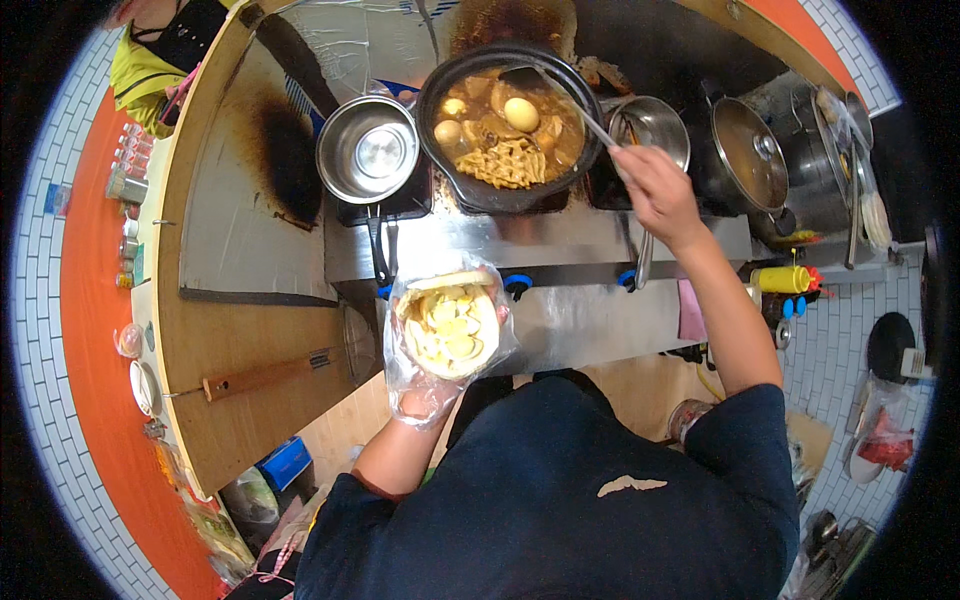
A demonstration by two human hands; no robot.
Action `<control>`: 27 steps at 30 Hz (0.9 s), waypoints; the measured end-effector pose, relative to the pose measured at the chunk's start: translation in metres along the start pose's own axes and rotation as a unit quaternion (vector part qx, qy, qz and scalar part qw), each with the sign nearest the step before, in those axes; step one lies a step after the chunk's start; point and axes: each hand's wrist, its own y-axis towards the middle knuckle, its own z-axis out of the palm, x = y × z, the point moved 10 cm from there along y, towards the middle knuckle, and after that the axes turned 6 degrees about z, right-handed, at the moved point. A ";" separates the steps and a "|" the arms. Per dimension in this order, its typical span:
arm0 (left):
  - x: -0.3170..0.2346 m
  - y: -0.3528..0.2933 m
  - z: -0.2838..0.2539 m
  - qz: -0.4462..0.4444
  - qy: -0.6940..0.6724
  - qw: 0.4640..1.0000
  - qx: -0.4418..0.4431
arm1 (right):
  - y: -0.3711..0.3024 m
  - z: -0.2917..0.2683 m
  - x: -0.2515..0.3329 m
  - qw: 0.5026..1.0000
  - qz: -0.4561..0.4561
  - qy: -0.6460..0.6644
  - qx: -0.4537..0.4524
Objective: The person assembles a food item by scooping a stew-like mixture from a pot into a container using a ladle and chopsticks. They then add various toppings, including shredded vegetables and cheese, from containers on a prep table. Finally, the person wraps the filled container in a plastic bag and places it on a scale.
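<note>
My left hand (430,402), in a clear plastic glove, holds up a round split bun (452,281) in front of the stove. Pale yellow and white slices, which look like boiled egg, fill it. My bare right hand (655,190) is closed around the metal handle of a ladle (590,122). The ladle's dark head rests at the far side of a wide black pot (432,158). Brown stew fills this pot, with several whole eggs (521,114), chunks that look like meat or tofu, and a heap of tan strips (505,163) at the near side.
A shiny empty saucepan (368,150) stands left of the black pot, its handle toward me. To the right are another steel pan (655,130) and a lidded pot (750,155). A yellow squeeze bottle (782,280) lies farther right. A wooden board panel (240,420) borders the left.
</note>
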 end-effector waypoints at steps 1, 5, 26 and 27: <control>0.002 0.000 0.000 -0.004 0.002 1.000 -0.001 | -0.004 0.011 0.000 0.999 -0.021 -0.023 0.011; 0.003 -0.003 0.005 0.006 0.038 0.999 -0.003 | -0.018 0.028 -0.002 0.994 -0.024 -0.037 0.103; 0.029 -0.003 0.035 0.038 0.009 0.999 -0.009 | -0.055 0.004 -0.127 0.988 0.138 -0.005 -0.063; 0.032 -0.005 0.038 0.033 0.010 0.999 -0.023 | -0.046 -0.001 -0.137 0.983 0.160 0.005 -0.092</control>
